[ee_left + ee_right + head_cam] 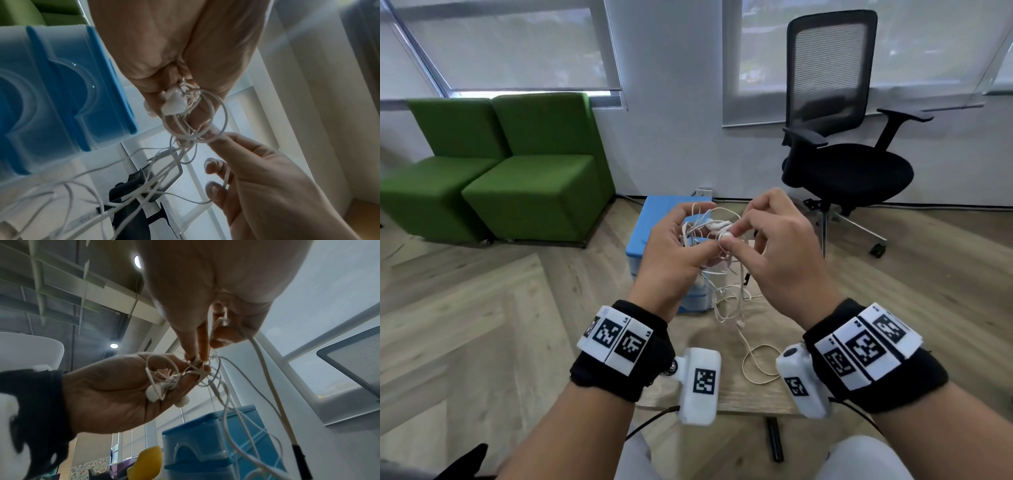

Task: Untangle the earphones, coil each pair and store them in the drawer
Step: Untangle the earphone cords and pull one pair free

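**Untangling in hand, no pair free yet**

The left hand (674, 246) holds the knotted earphones (709, 229), its fingers curled round the bundle. The right hand (774, 246) pinches one earbud (726, 235) between thumb and forefinger, touching the knot. Both are raised above the worktop (729, 342), with loose cords hanging down onto it, in front of the blue drawer unit (650, 222). The step looks like untangling. Next, I think, the earbud must be drawn slowly through its loop.

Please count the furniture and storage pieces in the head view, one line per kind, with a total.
Green armchairs: 2
Black office chair: 1
Blue drawer unit: 1
Wooden table: 1
Total: 5
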{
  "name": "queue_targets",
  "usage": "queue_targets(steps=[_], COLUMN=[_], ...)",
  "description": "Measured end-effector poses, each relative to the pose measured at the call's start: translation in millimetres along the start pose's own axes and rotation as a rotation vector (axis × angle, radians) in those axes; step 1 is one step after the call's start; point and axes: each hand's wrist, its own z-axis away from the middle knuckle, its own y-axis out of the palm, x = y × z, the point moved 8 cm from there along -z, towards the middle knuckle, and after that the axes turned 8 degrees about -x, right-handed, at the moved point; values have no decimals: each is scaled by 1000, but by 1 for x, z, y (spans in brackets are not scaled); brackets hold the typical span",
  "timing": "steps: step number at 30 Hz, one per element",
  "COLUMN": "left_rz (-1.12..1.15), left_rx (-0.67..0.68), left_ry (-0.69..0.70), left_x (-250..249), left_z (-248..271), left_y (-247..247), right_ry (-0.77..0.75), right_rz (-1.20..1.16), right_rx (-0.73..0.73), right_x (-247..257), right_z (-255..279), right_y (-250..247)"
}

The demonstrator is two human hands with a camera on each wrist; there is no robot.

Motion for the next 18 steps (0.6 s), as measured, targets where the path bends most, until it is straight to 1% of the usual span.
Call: queue_targets(steps=[4, 8, 10, 12, 14, 15, 18], left_rz=[9, -4, -28, -59, -76, -87, -147], left_rx=[-9, -20, 8, 67, 123, 133, 90], left_ry=[-2, 11, 21, 28, 32, 36, 41], left_x=[1, 1, -1, -3, -6, -6, -4], left_z=[0, -1, -1, -1, 0, 0, -3], left_y=[-7, -9, -7, -2, 4, 6, 5], right_ry=[-2, 0, 67, 209, 379, 424, 390], right_rz=[-19, -2, -34, -179, -404, -463, -419], right_rx=[80, 65, 75, 184, 321, 362, 358], right_x=[-5, -6, -11, -21, -28, -29, -27], right_z=[-4, -8, -10, -10, -4, -1, 1], right_y=[3, -3, -5, 1, 14, 18, 18])
